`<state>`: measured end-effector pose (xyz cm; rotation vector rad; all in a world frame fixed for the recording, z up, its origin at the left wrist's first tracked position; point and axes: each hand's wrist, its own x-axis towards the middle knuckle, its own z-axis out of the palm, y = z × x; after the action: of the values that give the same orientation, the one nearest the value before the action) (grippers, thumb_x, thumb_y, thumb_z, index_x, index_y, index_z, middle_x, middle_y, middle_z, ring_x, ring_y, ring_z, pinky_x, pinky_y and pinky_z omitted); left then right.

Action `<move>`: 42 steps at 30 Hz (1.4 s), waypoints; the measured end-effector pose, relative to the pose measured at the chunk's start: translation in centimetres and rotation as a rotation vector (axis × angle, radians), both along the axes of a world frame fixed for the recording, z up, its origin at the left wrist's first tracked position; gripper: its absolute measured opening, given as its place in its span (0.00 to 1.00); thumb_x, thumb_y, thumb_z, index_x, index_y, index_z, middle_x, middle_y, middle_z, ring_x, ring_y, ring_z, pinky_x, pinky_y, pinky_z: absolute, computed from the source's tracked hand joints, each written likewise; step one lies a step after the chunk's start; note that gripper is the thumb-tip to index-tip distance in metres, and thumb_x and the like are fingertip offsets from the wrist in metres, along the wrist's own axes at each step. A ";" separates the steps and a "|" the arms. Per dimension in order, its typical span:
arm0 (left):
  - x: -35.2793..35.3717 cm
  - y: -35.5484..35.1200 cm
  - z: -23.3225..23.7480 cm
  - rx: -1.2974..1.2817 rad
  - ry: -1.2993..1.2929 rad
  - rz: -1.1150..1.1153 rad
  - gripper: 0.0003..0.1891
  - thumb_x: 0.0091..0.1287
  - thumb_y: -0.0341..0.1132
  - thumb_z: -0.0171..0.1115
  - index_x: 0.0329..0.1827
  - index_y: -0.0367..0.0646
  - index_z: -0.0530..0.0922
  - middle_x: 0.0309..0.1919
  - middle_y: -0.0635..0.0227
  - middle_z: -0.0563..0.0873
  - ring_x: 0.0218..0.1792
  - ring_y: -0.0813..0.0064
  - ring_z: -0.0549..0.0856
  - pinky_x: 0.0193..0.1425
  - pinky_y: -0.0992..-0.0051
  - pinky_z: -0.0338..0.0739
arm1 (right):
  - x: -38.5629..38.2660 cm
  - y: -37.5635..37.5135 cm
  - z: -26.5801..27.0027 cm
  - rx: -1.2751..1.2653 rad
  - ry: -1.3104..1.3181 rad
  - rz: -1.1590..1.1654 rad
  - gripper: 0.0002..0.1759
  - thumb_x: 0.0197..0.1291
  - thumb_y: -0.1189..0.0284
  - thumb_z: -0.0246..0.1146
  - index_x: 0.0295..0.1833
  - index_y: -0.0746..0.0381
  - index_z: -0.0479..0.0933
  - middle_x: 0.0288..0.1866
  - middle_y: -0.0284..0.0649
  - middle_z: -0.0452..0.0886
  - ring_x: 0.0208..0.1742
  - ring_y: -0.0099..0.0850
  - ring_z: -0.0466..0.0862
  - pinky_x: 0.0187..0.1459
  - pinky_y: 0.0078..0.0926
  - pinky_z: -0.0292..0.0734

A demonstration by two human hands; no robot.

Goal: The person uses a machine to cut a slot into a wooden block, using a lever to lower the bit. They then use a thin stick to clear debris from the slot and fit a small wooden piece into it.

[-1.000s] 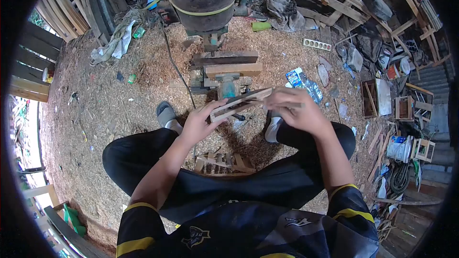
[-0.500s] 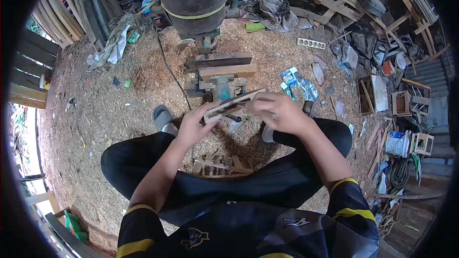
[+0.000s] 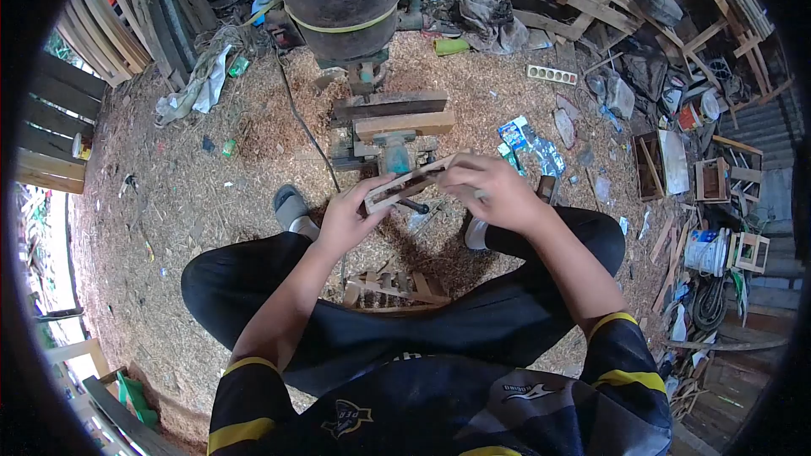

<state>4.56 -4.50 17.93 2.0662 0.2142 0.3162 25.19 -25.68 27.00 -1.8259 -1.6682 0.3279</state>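
My left hand [image 3: 345,218] grips the near-left end of a narrow wooden frame [image 3: 393,196], thumb on one side and fingers on the other. The frame is slotted along its middle and slants up to the right, over the vise. At its far right end is my right hand [image 3: 494,192], fingers curled in against the wood; what they pinch I cannot tell. Just beyond the frame stands a teal vise [image 3: 395,156], its dark handle [image 3: 414,205] showing below the frame. A squared wooden block [image 3: 405,125] lies across behind the vise.
Between my legs a slatted wooden piece [image 3: 393,291] lies on the shaving-covered floor. A dark barrel [image 3: 338,0] rises ahead, with a black cable [image 3: 300,118] running from near it. A white power strip [image 3: 552,75], blue packaging [image 3: 532,148] and scrap wood [image 3: 574,13] lie to the right.
My right hand has shifted slightly along the frame's right end, with its fingers less blurred now. The frame has tilted, showing more of its slot. My left hand keeps its hold.
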 end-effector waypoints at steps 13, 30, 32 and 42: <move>0.4 -0.1 -0.2 0.020 -0.077 0.011 0.27 0.67 0.30 0.76 0.70 0.45 0.80 0.60 0.57 0.90 0.58 0.58 0.92 0.60 0.66 0.85 | 0.4 -0.7 0.7 0.004 0.164 -0.019 0.11 0.62 0.77 0.69 0.50 0.57 0.82 0.47 0.41 0.86 0.48 0.46 0.88 0.51 0.44 0.84; 0.4 -0.2 -0.9 0.109 -0.133 -0.040 0.27 0.65 0.30 0.76 0.68 0.45 0.80 0.64 0.60 0.88 0.63 0.54 0.88 0.66 0.63 0.83 | -0.3 -1.0 1.3 0.050 0.164 -0.039 0.08 0.62 0.80 0.69 0.46 0.60 0.84 0.46 0.41 0.87 0.47 0.44 0.89 0.47 0.37 0.85; 0.4 -0.3 -0.5 0.068 -0.096 -0.015 0.27 0.65 0.30 0.76 0.68 0.45 0.81 0.63 0.61 0.89 0.62 0.53 0.88 0.67 0.61 0.83 | 0.8 -1.3 0.8 -0.016 0.096 -0.066 0.10 0.59 0.81 0.69 0.46 0.60 0.83 0.45 0.41 0.87 0.46 0.44 0.89 0.46 0.37 0.86; 0.1 -0.2 -0.6 0.044 -0.040 -0.029 0.24 0.68 0.27 0.75 0.66 0.40 0.79 0.66 0.54 0.87 0.65 0.57 0.88 0.68 0.64 0.81 | 0.7 -1.1 -0.2 0.032 0.125 -0.061 0.09 0.60 0.79 0.68 0.46 0.59 0.84 0.44 0.42 0.87 0.48 0.43 0.89 0.49 0.41 0.87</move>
<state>4.69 -4.71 17.35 2.1026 0.1543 0.3477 25.89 -26.82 26.81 -1.7913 -1.5214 0.3782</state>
